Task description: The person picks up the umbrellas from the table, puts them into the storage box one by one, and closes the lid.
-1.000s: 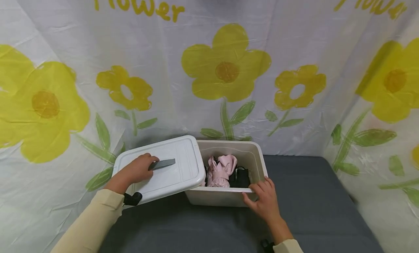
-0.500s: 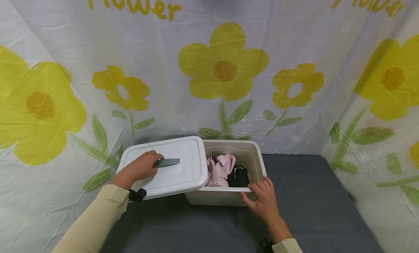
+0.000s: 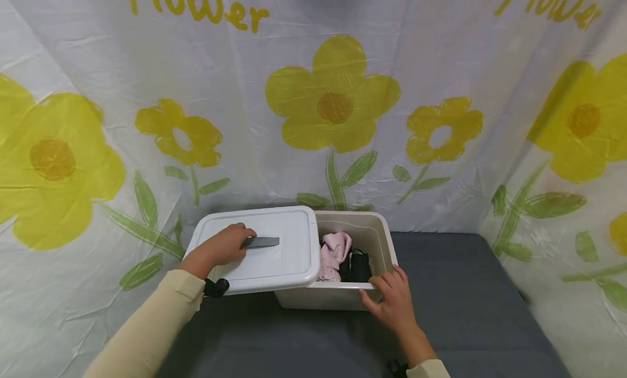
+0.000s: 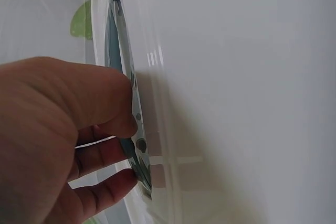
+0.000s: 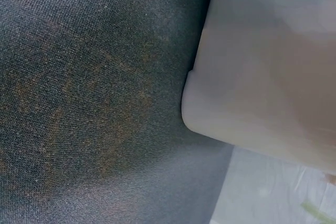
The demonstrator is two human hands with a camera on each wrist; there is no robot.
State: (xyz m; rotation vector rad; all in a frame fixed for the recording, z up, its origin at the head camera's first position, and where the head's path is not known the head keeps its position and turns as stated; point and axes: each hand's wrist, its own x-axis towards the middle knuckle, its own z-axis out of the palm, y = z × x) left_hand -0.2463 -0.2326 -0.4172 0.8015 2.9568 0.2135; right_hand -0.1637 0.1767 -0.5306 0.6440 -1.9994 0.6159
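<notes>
My left hand [image 3: 226, 250] grips the grey handle [image 3: 264, 241] on a white lid [image 3: 294, 258]. In the left wrist view, thumb and fingers curl around that handle [image 4: 111, 45]. The lid is tilted a little and covers the left part of a beige storage box [image 3: 328, 298]. At the box's front right corner, my right hand [image 3: 392, 299] holds the rim, fingers over the top and thumb on the front wall. Inside lie a folded pink umbrella [image 3: 335, 254] and a black item [image 3: 360, 266]; the left of the inside is hidden under the lid.
The box stands on a dark grey cloth-covered table [image 3: 450, 302], close against a white curtain [image 3: 274, 166] painted with yellow flowers. Another stretch of curtain bounds the right side. The right wrist view shows the box's lower wall [image 5: 262, 93] resting on the cloth.
My left hand has moved the lid to the right, so it covers more of the box and the umbrella. The right hand has stayed on the rim.
</notes>
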